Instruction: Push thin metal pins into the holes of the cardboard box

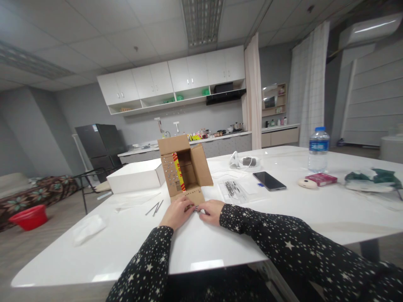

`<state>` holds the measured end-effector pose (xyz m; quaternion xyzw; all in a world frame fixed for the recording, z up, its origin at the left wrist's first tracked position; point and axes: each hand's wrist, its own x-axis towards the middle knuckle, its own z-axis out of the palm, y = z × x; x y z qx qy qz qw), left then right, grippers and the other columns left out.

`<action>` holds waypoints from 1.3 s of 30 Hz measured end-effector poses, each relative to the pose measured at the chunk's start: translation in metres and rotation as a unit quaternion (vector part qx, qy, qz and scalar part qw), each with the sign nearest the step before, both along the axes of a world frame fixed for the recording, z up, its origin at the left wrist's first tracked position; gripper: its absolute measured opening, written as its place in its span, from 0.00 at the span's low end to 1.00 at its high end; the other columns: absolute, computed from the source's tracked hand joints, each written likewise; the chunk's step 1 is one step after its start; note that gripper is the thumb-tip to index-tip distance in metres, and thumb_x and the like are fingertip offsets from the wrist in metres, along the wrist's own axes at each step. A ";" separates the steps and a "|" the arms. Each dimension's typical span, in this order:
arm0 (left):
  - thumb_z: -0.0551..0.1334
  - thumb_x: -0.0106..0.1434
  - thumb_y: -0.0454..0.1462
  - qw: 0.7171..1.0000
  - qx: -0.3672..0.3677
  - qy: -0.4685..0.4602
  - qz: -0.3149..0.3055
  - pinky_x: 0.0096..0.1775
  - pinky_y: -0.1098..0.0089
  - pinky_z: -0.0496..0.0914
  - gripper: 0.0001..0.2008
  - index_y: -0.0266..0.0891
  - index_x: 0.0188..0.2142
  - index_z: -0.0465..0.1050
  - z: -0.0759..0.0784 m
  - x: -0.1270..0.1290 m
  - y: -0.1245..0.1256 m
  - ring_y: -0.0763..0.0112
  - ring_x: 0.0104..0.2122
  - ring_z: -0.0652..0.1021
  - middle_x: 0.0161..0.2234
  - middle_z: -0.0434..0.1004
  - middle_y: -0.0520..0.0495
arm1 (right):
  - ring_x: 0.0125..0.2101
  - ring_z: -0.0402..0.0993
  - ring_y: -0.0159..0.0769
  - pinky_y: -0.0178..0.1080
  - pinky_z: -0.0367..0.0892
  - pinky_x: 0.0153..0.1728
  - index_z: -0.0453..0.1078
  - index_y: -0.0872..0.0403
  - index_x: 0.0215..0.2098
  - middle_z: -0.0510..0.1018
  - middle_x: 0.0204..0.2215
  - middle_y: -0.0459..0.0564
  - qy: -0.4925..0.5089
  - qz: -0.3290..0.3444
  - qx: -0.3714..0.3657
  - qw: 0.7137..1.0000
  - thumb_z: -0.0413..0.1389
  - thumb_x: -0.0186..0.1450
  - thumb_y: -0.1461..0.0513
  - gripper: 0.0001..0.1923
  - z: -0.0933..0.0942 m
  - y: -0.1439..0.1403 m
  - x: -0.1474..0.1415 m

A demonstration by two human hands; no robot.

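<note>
My left hand [178, 211] and my right hand [212, 211] rest on the table with their fingertips nearly meeting. Both are closed around a small, dark metallic piece [197, 208], too small to name and partly covered by the fingers. Just beyond them stands an open cardboard box [175, 176] with its flaps spread and its opening facing me. Yellow and red tape runs down its front, and the lower flap reaches to my left fingers. A few thin metal rods [154, 208] lie left of my left hand.
The white table [217, 247] also holds a white box [135, 176], crumpled white plastic [89, 228], a clear plastic bag [234, 191], a phone [269, 180], a white device with a cable [248, 162], a red pack [323, 179] and a water bottle [318, 149].
</note>
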<state>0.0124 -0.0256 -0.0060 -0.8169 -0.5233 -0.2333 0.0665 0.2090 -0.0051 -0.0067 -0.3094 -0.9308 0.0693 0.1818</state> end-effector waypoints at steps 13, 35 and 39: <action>0.52 0.63 0.42 1.000 -0.008 0.023 -0.009 0.37 0.71 0.66 0.15 0.41 0.31 0.76 0.002 0.003 -0.003 0.70 0.34 0.74 0.32 0.74 0.47 | 0.29 0.71 0.36 0.35 0.62 0.32 0.73 0.52 0.43 0.77 0.26 0.47 0.006 -0.006 0.002 1.000 0.50 0.59 0.59 0.16 -0.001 0.000 -0.001; 0.55 0.60 0.40 0.999 -0.018 0.005 -0.031 0.35 0.72 0.66 0.11 0.39 0.32 0.75 0.010 0.009 -0.012 0.71 0.32 0.73 0.30 0.74 0.47 | 0.28 0.71 0.34 0.34 0.61 0.31 0.73 0.51 0.44 0.77 0.26 0.47 0.013 -0.002 0.007 1.000 0.50 0.59 0.60 0.17 -0.002 0.000 -0.001; 0.56 0.58 0.39 1.000 -0.017 0.001 -0.022 0.33 0.72 0.66 0.09 0.39 0.30 0.74 0.009 0.010 -0.012 0.71 0.31 0.73 0.31 0.74 0.47 | 0.29 0.71 0.35 0.34 0.61 0.31 0.73 0.51 0.43 0.77 0.26 0.47 0.012 -0.003 0.008 1.000 0.50 0.59 0.59 0.16 -0.002 0.000 -0.001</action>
